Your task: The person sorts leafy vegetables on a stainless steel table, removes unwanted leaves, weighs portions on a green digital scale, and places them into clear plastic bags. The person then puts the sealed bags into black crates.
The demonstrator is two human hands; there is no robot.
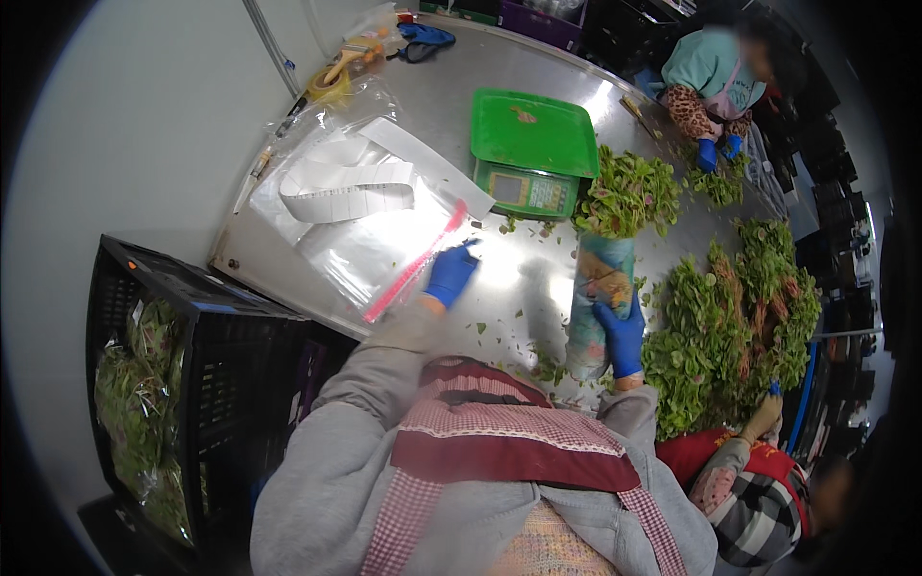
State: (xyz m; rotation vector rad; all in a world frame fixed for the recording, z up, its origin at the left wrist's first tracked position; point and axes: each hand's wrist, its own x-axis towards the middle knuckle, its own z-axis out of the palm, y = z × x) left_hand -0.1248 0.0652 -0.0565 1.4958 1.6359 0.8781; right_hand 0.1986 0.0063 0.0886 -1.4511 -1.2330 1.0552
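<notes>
- Two blue-gloved hands work at a metal table (523, 278) strewn with leaf scraps, the wearer's grey sleeves and red-checked apron (514, 432) below them.
- The right hand (622, 336) is closed about the side of a patterned cylinder (603, 278), thumb on its near face and fingers along its right side.
- That cylinder stands out in front of the wearer, right of centre; a bunch of leafy greens (626, 197) shows at its far end, though how far the stems reach inside cannot be told.
- The left hand (451, 271), fingers partly bent, is just beside the pink strip (418, 259) along the edge of clear plastic bags (355, 269); whether it pinches anything cannot be told.
- A curling white label strip (351, 197) lies on the bags, with a tape roll (331, 86) and a brush (353, 53) beyond.
- Near the cylinder's far end sits a green scale (533, 130); heaped greens (701, 326) spread to the right.
- At far right, a co-worker in a teal top (706, 67) handles greens in blue gloves; another person, in red and black-and-white check (764, 518), reaches toward the heap.
- Bagged greens (139, 422) fill a black crate (240, 355) at left.
</notes>
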